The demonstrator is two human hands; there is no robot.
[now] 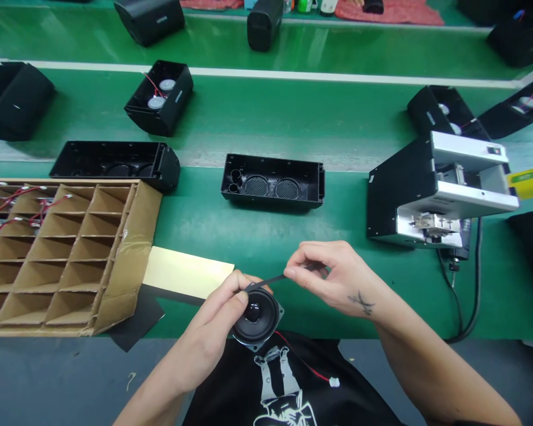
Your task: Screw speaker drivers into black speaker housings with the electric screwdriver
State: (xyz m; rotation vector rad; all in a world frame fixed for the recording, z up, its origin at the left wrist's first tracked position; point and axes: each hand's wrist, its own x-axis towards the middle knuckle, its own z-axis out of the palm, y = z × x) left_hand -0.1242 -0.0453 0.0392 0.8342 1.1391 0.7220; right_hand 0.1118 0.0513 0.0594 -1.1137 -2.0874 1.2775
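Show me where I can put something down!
Green tabletop is bare between the middle speaker housing and boxy machine, and between that housing and the right hand. It's crowded around the left hand, speaker driver and divided cardboard box.

No readable text, only tiny lettering (161, 19) on black housings (145, 25)

Grn bench (195, 222) w/ 1 cardbd box (131, 260), blk housing (273, 184), machine (453, 200).

We see bright, even light, with pale glare on the green bench (195, 228) and a soft shadow under the central black housing (272, 184). Toward the frame's edges, we notice wide-angle stretching and slightly softer detail.
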